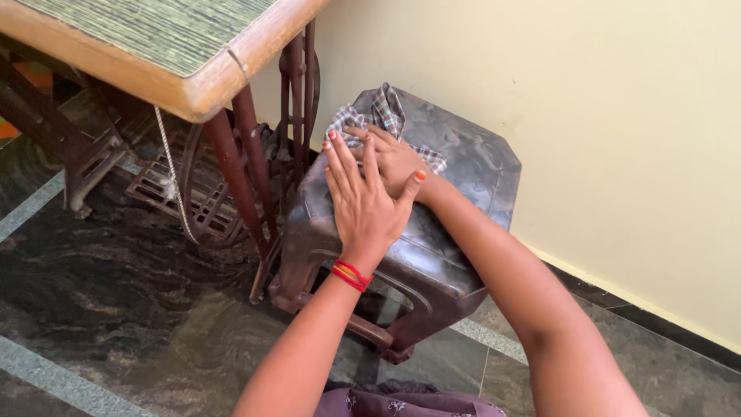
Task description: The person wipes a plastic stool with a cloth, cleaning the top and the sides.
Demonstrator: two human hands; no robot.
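A dark brown plastic stool (471, 166) stands on the floor beside a cream wall. A grey checked cloth (382, 112) lies bunched on its seat near the far left corner. My right hand (394, 154) lies on the cloth, fingers pressing it against the seat. My left hand (361, 197), with red threads around the wrist and orange nail polish, rests flat with fingers spread, partly over the right hand and the seat. How the right hand's fingers grip the cloth is partly hidden by the left hand.
A treadle sewing machine table (166, 50) with a wooden rim and a dark red iron frame (231, 170) stands close on the left. The cream wall (617, 100) runs behind the stool. The floor (116, 309) is dark stone with pale strips.
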